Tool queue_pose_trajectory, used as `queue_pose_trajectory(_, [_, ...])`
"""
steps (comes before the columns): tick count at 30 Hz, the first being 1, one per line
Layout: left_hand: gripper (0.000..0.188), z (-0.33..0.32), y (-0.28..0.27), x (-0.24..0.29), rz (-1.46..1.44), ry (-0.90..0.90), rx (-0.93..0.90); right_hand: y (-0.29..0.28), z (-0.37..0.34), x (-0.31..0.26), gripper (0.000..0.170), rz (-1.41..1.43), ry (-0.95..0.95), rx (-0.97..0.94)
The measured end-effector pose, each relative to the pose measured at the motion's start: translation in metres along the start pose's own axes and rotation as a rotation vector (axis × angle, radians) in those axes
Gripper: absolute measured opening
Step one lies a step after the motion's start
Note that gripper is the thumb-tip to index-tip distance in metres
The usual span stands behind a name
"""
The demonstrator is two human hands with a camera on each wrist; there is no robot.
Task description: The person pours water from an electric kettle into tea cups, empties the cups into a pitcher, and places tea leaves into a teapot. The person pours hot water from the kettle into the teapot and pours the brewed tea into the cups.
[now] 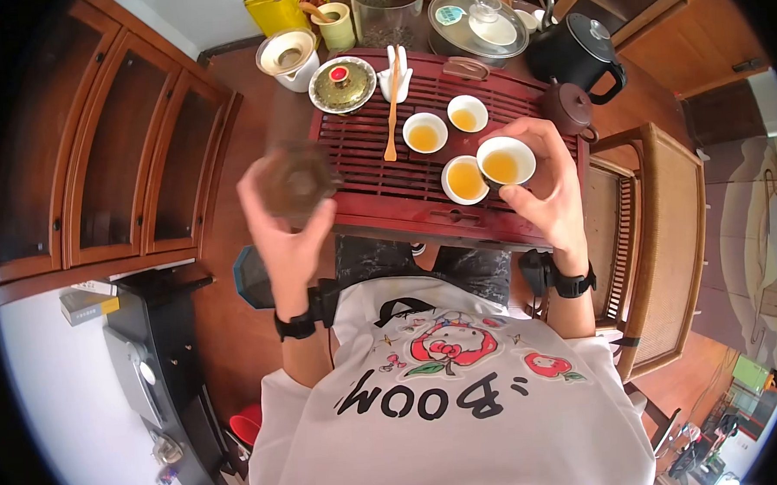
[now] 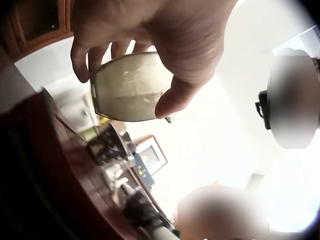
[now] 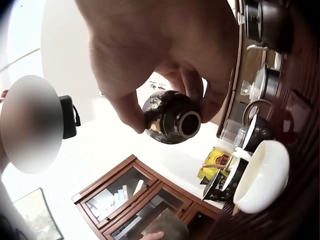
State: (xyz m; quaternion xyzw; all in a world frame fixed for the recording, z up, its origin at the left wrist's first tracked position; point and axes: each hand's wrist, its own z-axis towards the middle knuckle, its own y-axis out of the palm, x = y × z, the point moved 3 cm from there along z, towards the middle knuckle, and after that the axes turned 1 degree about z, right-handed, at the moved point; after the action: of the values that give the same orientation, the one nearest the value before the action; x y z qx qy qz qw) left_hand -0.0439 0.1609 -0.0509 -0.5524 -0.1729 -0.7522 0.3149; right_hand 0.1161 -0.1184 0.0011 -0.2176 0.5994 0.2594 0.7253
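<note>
The left hand grips a pitcher; it is blurred from the head view, and what is inside, one cannot tell. The right hand has its grip around a small cup, dark outside, white inside, holding amber liquid. Both are lifted in the air. Below, on the slatted red tray, stand a near cup, a middle cup and a far cup, each with amber liquid. Farther, at the left, the lid of a lidded bowl hides its inside. Behind it, a strainer sits on a white vessel, and a clear jar contains something dark.
</note>
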Motion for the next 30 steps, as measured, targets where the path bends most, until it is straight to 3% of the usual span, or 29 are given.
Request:
queue_pose_trajectory(4, [0.079, -0.011, 0.052, 0.02, -0.061, 0.043, -0.185, 0.024, 0.004, -0.012, 0.062, 0.013, -0.035, -0.063])
queue_pose_trajectory(9, [0.083, -0.017, 0.092, 0.027, -0.066, 0.082, -0.333, 0.038, 0.01, -0.039, 0.057, -0.578, -0.133, -0.136])
queue_pose_trajectory(14, [0.084, -0.023, 0.104, 0.031, -0.007, 0.102, -0.355, 0.046, 0.01, -0.049, 0.062, -0.727, -0.18, -0.23])
queue_pose_trajectory(16, [0.083, -0.025, 0.105, 0.03, -0.002, 0.084, -0.355, 0.049, 0.01, -0.053, 0.063, -0.832, -0.345, -0.274])
queue_pose_trajectory(26, [0.078, -0.027, 0.104, 0.034, 0.011, 0.064, -0.402, 0.056, 0.01, -0.059, 0.065, -0.88, -0.343, -0.354])
queue_pose_trajectory(30, [0.081, -0.028, 0.102, 0.031, -0.011, 0.044, -0.424, 0.033, 0.015, -0.051, 0.062, -0.702, -0.32, -0.242])
